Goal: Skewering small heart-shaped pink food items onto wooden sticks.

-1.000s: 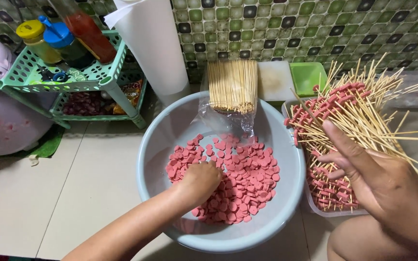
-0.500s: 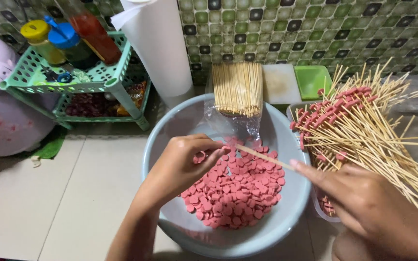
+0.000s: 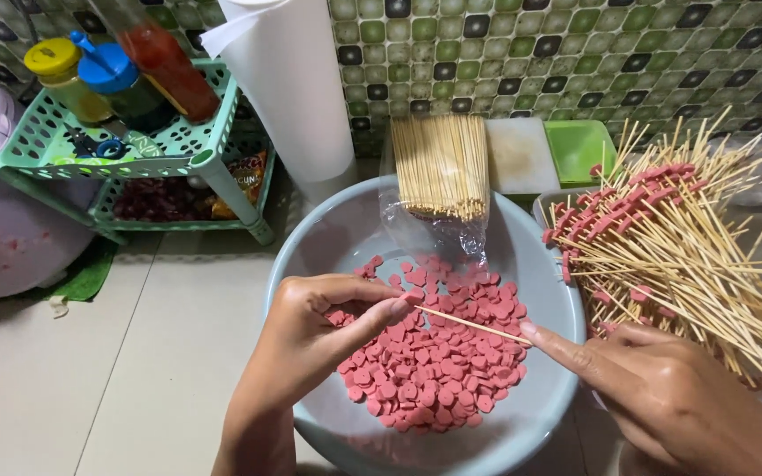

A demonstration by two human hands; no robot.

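Pale tiled floor [image 3: 90,353], green mosaic tile wall [image 3: 522,53] behind. Grey basin [image 3: 328,247] of pink sausage slices [image 3: 434,361] sits mid-floor, its near rim cut off by the frame. Left hand [image 3: 319,330] pinches a slice at the tip of a bamboo skewer [image 3: 474,325]; right hand [image 3: 663,397] pinches the skewer's other end. Skewer spans the basin between the hands. Finished skewers [image 3: 672,247] heaped right, tray under them mostly hidden.

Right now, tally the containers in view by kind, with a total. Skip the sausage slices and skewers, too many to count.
Round grey basin with the pink slices: 1
Grey tray under the loaded skewers: 1
Green tub by the wall: 1
Green shelf rack: 1
Capped bottles on the rack, yellow cap, blue cap, red sauce: 3
Total: 7
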